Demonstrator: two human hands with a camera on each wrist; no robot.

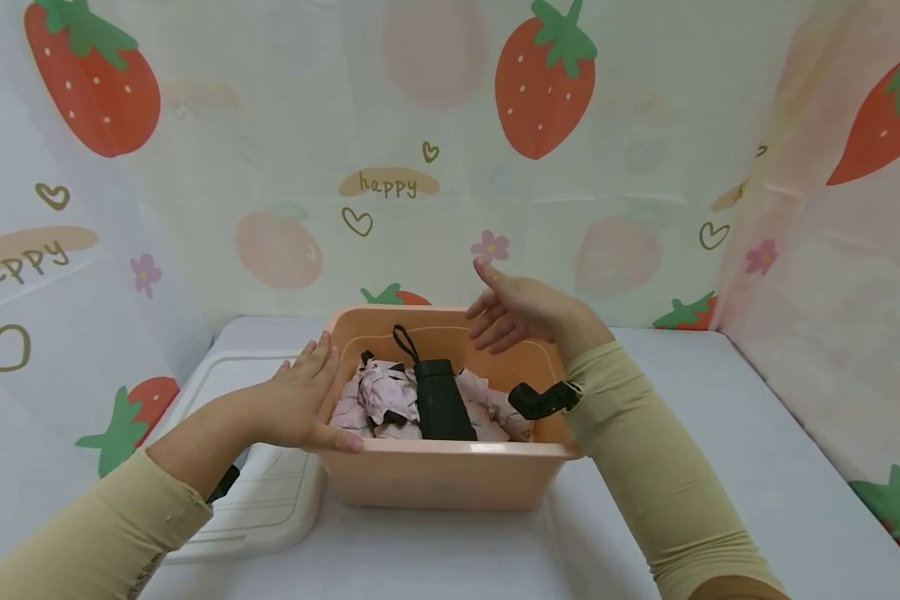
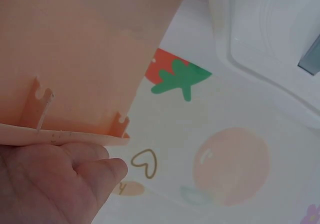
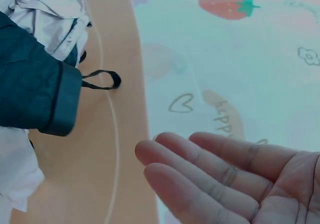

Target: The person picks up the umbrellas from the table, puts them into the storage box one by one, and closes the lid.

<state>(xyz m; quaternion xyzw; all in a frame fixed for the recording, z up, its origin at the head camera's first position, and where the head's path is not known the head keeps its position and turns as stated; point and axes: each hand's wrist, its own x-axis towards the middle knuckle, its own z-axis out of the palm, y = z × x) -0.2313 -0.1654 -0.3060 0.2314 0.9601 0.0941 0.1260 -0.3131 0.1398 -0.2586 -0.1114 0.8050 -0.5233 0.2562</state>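
An orange plastic bin [image 1: 450, 475] stands on the table, holding crumpled pale pink cloth [image 1: 386, 390] with black bits. On top of the cloth lies a black pouch with a wrist loop [image 1: 444, 400], its loop toward the far wall of the bin. My left hand [image 1: 296, 404] rests on the bin's left rim with straight fingers; in the left wrist view its palm is against the rim's underside. Above the bin's far right part, my right hand [image 1: 521, 312] hovers with relaxed fingers, holding nothing. In the right wrist view its fingers [image 3: 200, 184] are apart from the pouch.
A white lid [image 1: 262, 508] lies on the table left of the bin, partly under my left arm. White table surface [image 1: 690, 417] extends to the right. Strawberry-printed sheets [image 1: 450, 208] hang behind and at both sides.
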